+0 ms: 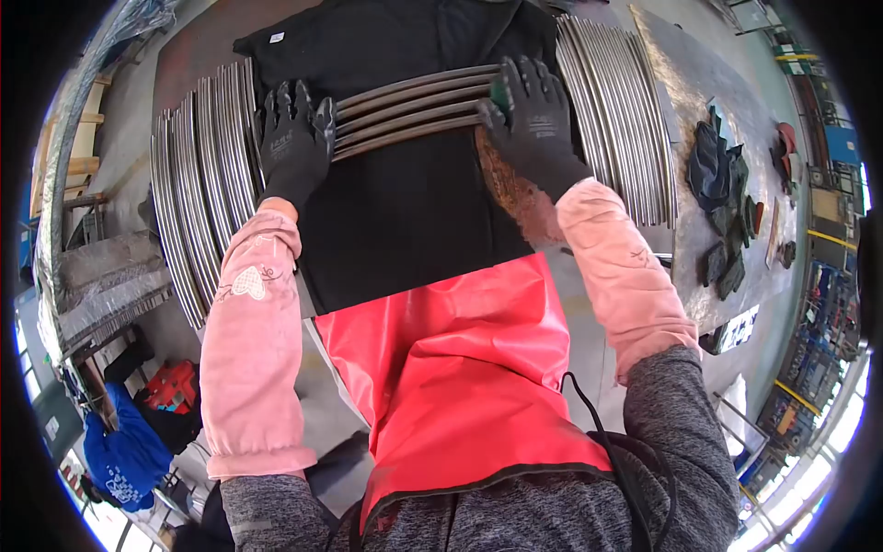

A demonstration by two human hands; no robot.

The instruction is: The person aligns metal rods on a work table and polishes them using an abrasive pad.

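Head view: the left hand (pixel 296 143) and right hand (pixel 536 124) are spanning several metal rods (pixel 414 106) over the black cloth (pixel 395 221).

Both gloves are hiding the rods' ends; the fingers are lying outstretched, and whether they are gripping underneath, I cannot tell. Left of the cloth, a bundle of bars (pixel 204 170) is running partly behind the left arm. Right of the cloth, a second bundle (pixel 618 120) is lying close by; farther right, dark items (pixel 720 198) are overlapping in a pile too tangled to identify.
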